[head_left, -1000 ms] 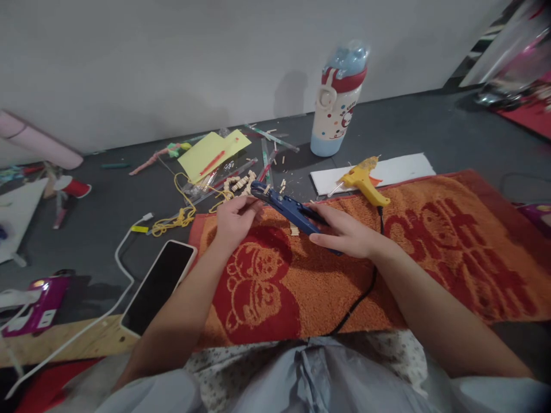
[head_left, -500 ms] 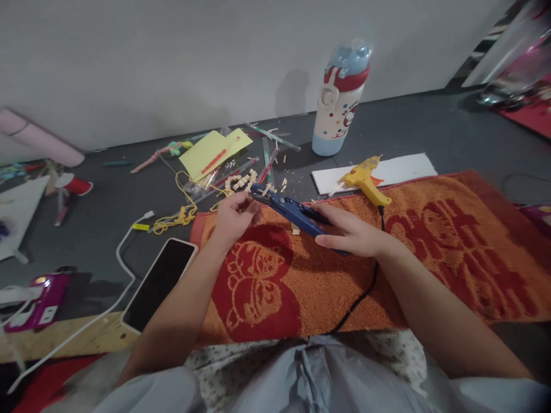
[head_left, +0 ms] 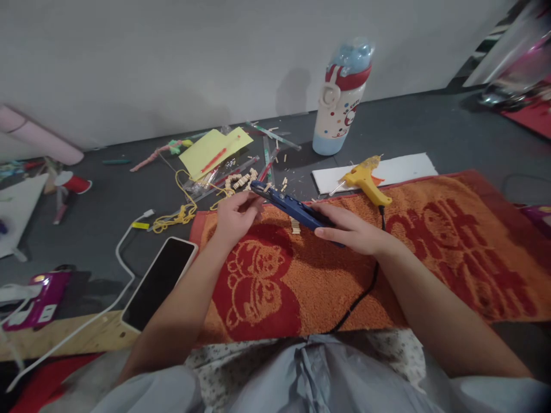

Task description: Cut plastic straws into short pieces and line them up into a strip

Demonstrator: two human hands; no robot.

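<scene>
- And here are my right fingers [head_left: 329, 233], wrapped around the handles of the blue pliers [head_left: 297, 211], thumb lying along the near side.
- Over to my left fingers [head_left: 247, 217]: curled in, right up by the nose of the pliers; whether they pinch a small piece, I cannot tell.
- So the pliers slant across the gap, handles in my right fingers, nose beside my left, all above the orange towel [head_left: 336, 298].
- Just below the pliers, between both sets of fingers, a pale strip [head_left: 295, 227] shows on the towel.
- Just beyond my left fingers, a heap of pale bits [head_left: 239, 182] on the dark counter [head_left: 430, 126], yellow string [head_left: 181, 217] to its left, yellow paper [head_left: 209, 154] farther back.
- Out past my right fingers, the yellow glue gun [head_left: 365, 182] leans across a white board [head_left: 407, 170].
- Farther beyond them, a bottle [head_left: 338, 117] stands upright.
- Left of my left fingers and nearer to me, a phone [head_left: 159, 281] lies partly behind my forearm, dark screen up.
</scene>
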